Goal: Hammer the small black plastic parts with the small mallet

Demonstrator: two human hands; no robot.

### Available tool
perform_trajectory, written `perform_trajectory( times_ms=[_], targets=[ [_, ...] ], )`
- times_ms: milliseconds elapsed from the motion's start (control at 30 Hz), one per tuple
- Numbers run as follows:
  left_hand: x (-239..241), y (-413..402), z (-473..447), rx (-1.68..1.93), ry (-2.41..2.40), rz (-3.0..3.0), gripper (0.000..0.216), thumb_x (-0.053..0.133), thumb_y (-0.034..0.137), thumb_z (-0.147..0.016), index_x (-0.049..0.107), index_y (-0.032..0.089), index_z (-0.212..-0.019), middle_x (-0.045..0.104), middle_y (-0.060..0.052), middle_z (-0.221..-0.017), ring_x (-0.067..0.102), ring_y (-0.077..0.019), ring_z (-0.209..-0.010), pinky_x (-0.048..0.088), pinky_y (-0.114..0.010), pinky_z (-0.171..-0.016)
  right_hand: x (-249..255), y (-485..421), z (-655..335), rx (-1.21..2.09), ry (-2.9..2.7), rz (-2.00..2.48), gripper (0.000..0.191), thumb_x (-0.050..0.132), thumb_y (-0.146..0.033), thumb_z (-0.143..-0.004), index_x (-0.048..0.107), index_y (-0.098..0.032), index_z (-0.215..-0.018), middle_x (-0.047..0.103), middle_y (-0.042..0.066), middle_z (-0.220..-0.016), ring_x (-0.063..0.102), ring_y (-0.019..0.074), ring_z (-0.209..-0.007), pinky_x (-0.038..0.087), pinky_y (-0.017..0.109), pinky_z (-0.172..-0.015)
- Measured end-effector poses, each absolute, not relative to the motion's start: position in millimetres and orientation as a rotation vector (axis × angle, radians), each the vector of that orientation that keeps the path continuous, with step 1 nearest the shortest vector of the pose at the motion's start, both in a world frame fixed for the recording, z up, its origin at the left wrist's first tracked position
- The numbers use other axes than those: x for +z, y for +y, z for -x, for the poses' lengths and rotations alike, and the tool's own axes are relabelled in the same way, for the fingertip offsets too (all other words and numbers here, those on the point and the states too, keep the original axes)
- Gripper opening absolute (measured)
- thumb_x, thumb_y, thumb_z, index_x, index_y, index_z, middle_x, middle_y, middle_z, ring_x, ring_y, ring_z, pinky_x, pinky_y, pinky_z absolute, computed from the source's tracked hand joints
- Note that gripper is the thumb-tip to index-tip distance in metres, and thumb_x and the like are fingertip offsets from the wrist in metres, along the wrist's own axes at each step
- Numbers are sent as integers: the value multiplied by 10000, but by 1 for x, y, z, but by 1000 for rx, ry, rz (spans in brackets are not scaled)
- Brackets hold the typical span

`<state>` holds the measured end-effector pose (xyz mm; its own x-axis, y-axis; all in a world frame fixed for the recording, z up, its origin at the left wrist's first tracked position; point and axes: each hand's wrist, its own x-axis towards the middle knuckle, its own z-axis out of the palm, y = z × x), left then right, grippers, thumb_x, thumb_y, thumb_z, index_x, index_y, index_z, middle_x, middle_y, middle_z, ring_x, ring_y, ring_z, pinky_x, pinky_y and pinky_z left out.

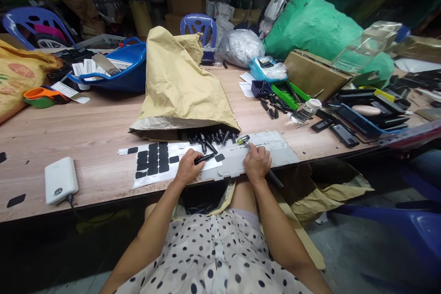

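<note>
My left hand is closed around a slim black plastic part at the table's near edge. It rests on a white backing sheet carrying several black adhesive pads. My right hand is closed on a thin tool with a yellow-green tip, lying over a grey metal plate. A pile of black plastic parts spills from the open mouth of a tan paper sack just beyond both hands.
A white power bank with a cable lies at the near left. A blue basin holds papers at the back left. Green and blue trays, a clear bottle, black devices and a green bag crowd the right.
</note>
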<state>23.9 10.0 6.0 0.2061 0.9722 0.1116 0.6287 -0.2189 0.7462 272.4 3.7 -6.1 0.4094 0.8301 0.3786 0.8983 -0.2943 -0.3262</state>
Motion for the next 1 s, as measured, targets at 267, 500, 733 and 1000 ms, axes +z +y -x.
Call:
perform_trajectory(
  times_ms=[267,500,733,1000],
  targets=[
    [2,12,-24,794,1504,-1888,142,682,228,-764,732,229,-897,633,-9,-877,605,-178,-800,517,-307,-785,2,-5,-272,-109,-1465,2003,381,459,-147,-920,707,-203,-1205,584,89,-907,533,241,-865,419,336,-757],
    [1,15,-28,792,1551,-1813,153,708,204,-744,732,232,-893,656,-8,-911,622,-182,-825,518,-317,-809,16,-40,-224,322,-1686,1497,402,396,-226,-993,654,-206,-1300,668,93,-1034,646,204,-956,532,319,-866],
    [2,14,-33,806,1552,-1806,132,719,200,-752,744,243,-875,649,1,-877,631,-176,-842,515,-296,-788,16,-48,-201,373,-1755,1447,421,402,-177,-985,685,-241,-1290,648,59,-912,652,177,-856,541,269,-775],
    [3,12,-37,803,1590,-1801,109,720,226,-767,750,257,-867,642,5,-866,627,-174,-818,508,-289,-758,12,-51,-200,305,-1859,1515,440,411,-148,-965,698,-264,-1278,609,44,-847,619,159,-732,495,225,-625]
  ],
)
